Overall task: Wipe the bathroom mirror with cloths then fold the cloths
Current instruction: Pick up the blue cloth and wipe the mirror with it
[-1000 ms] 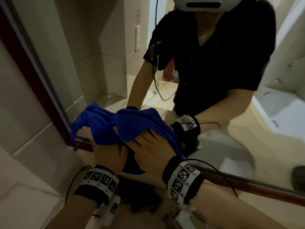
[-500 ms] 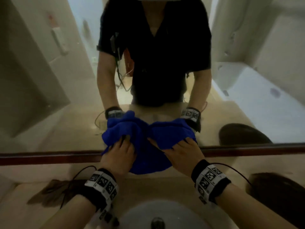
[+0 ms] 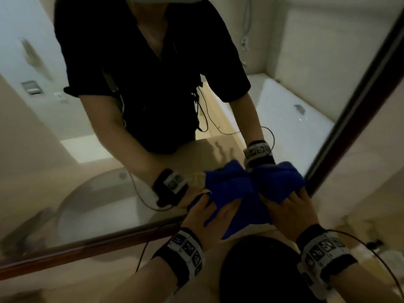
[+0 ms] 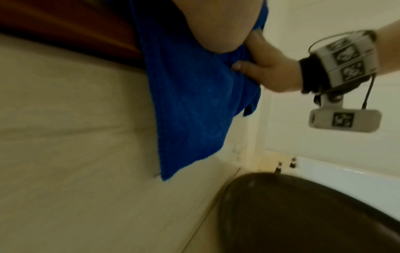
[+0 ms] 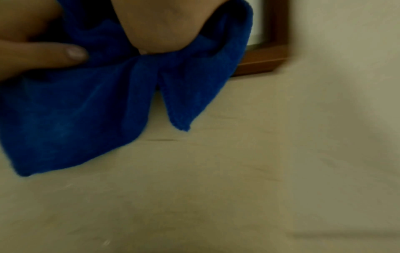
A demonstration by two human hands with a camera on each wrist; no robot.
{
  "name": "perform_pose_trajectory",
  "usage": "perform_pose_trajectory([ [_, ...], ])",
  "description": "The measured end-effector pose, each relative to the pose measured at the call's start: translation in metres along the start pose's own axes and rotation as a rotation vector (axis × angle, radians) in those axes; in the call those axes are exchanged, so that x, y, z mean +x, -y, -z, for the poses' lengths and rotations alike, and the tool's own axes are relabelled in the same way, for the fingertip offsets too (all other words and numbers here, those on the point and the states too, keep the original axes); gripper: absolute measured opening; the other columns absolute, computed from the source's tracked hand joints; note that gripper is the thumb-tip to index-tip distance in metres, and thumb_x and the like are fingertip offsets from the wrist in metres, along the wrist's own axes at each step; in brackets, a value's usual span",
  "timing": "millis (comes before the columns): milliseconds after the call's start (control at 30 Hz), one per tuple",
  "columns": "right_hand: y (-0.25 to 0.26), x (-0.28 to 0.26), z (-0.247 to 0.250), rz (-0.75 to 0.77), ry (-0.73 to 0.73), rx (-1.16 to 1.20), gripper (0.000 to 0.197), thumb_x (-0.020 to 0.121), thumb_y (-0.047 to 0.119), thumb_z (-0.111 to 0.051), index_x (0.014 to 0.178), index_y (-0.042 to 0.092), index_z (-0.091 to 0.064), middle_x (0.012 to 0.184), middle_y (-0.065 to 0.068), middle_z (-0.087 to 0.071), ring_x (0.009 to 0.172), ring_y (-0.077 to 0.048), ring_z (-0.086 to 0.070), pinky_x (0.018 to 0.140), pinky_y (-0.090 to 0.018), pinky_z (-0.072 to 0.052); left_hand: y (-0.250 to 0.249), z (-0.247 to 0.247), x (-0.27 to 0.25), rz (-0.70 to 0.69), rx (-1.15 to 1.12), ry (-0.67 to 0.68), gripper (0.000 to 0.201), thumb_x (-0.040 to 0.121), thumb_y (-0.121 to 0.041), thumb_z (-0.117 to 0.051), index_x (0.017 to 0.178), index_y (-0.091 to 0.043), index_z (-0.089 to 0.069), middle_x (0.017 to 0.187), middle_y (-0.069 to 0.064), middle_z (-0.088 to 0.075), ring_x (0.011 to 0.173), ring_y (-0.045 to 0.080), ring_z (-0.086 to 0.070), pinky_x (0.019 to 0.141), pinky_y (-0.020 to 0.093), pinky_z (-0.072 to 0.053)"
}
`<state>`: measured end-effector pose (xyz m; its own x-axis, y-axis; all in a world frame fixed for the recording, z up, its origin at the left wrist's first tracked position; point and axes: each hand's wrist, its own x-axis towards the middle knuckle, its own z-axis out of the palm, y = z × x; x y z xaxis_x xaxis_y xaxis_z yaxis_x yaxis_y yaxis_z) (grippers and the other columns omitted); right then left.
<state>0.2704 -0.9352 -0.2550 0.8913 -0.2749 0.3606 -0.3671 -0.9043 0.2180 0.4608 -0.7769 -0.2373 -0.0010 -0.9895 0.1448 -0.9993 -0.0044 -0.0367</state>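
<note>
Two blue cloths are pressed side by side against the mirror (image 3: 109, 138), low down by its lower right corner. My left hand (image 3: 207, 213) grips the left cloth (image 3: 238, 217), whose loose end hangs below the brown frame (image 3: 87, 246). My right hand (image 3: 290, 208) grips the right cloth (image 3: 279, 193), fingers spread and dug into the bunched fabric. In the left wrist view the left cloth (image 4: 190, 102) hangs down the wall, with the right hand (image 4: 270, 71) thumb on it. The right wrist view shows both cloths (image 5: 75, 111) overlapping under the right palm (image 5: 160, 25).
A dark rounded object (image 3: 258, 270) sits right under my hands on the counter. The mirror's right frame (image 3: 349, 110) meets a tiled wall (image 3: 367, 182). A white bathtub (image 4: 346, 179) lies beyond. The mirror reflects the person and the basin.
Both hands and their cloths have slid rightward along the bottom of the mirror, from its lower left corner through the middle to its lower right corner.
</note>
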Motion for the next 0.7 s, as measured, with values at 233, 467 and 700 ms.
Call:
perform_pose_trajectory([
  [233, -0.039, -0.01, 0.004, -0.142, -0.216, 0.114, 0.062, 0.083, 0.028, -0.039, 0.142, 0.011, -0.03, 0.13, -0.019, -0.054, 0.119, -0.04, -0.039, 0.102, -0.053, -0.026, -0.034, 0.018, 0.044, -0.145, 0.193, -0.397, 0.054, 0.096, -0.031, -0.046, 0.145, -0.014, -0.03, 0.142, 0.002, -0.049, 0.128, 0.024, -0.042, 0.115, 0.037, -0.013],
  [467, -0.021, -0.02, 0.039, -0.165, -0.204, 0.407, 0.076, 0.086, 0.03, -0.036, 0.155, 0.014, -0.008, 0.14, -0.02, -0.041, 0.128, -0.039, -0.034, 0.103, -0.061, -0.037, -0.047, 0.082, 0.041, 0.009, 0.107, -0.46, 0.049, 0.089, -0.016, -0.06, 0.134, -0.007, -0.044, 0.095, 0.008, -0.068, 0.083, 0.027, -0.06, 0.072, 0.036, -0.044],
  [700, -0.026, -0.054, 0.1, -0.257, -0.225, 0.493, 0.071, 0.081, 0.009, -0.043, 0.151, 0.01, -0.027, 0.123, -0.022, -0.052, 0.104, -0.039, -0.047, 0.074, -0.047, -0.052, -0.056, 0.102, 0.013, 0.247, 0.155, -0.303, 0.008, 0.076, -0.01, -0.071, 0.076, -0.01, -0.064, 0.073, 0.009, -0.062, 0.069, 0.029, -0.056, 0.064, 0.036, -0.046],
])
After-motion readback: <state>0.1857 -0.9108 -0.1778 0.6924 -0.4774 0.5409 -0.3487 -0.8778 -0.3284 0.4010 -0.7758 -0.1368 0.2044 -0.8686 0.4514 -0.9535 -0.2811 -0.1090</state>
